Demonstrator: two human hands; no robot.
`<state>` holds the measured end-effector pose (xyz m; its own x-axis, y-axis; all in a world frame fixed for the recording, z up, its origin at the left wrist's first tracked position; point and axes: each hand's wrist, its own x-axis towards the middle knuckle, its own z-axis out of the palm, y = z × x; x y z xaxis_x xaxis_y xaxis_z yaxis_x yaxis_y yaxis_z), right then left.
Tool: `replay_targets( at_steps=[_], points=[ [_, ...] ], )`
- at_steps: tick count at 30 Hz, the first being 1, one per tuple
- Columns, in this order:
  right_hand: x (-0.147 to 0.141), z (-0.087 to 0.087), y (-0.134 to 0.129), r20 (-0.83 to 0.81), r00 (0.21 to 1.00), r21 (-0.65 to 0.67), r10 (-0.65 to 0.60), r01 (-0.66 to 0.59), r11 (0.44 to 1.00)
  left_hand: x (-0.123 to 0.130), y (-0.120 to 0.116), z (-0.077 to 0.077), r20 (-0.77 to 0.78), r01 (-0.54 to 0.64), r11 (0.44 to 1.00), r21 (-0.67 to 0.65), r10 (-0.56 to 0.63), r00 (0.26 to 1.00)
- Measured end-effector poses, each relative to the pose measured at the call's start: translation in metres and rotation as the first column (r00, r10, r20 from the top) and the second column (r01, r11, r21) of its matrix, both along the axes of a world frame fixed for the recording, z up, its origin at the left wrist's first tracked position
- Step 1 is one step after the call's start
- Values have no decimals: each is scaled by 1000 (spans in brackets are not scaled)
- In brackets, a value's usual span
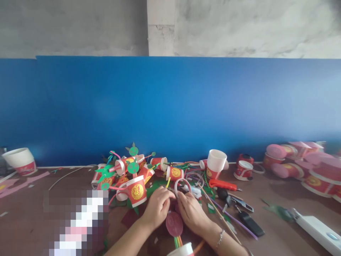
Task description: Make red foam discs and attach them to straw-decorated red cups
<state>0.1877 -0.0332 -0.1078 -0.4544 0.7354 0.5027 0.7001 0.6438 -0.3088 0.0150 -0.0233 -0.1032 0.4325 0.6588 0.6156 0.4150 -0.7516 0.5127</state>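
Observation:
Both of my hands meet low in the middle of the view, over the brown table [29, 209]. My left hand [160, 204] is closed, its thumb and index finger pressed together near a short yellow piece [168, 182]; what they pinch is too small to name. My right hand [190, 209] has its fingers curled at the lower edge of a white cup ring [183, 186]. Between my wrists lies a pink disc [174, 224], with coloured straws [178, 242] below it leading to a white-rimmed cup [183, 250] at the bottom edge.
Red paper cups with green figures [137, 190] pile up at left. A white cup [216, 161], an orange-handled tool [223, 184], keys with a black fob [250, 223] and a stick [221, 217] lie right. Pink-topped cups [317, 181] and a white device [319, 229] stand far right.

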Motion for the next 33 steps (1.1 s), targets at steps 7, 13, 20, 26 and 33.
replay_targets(
  at_steps=[7,13,20,26,33],
  points=[
    [1,-2,1,-7,1000,11,-15,15,1000,-2,2,-5,-14,-25,1000,19,25,1000],
    [3,-6,3,-25,999,-3,-45,45,999,-2,4,-7,-101,10,996,91,-1,995],
    [0,-1,-1,65,998,-3,4,-4,1000,3,-2,-5,27,-103,995,-6,103,994],
    [-1,3,-3,91,996,19,14,-15,1000,3,-3,-7,19,-136,991,-10,136,991],
    [0,8,-6,29,999,-55,41,-39,998,4,-3,-8,47,-128,992,-20,128,991]
  ],
)
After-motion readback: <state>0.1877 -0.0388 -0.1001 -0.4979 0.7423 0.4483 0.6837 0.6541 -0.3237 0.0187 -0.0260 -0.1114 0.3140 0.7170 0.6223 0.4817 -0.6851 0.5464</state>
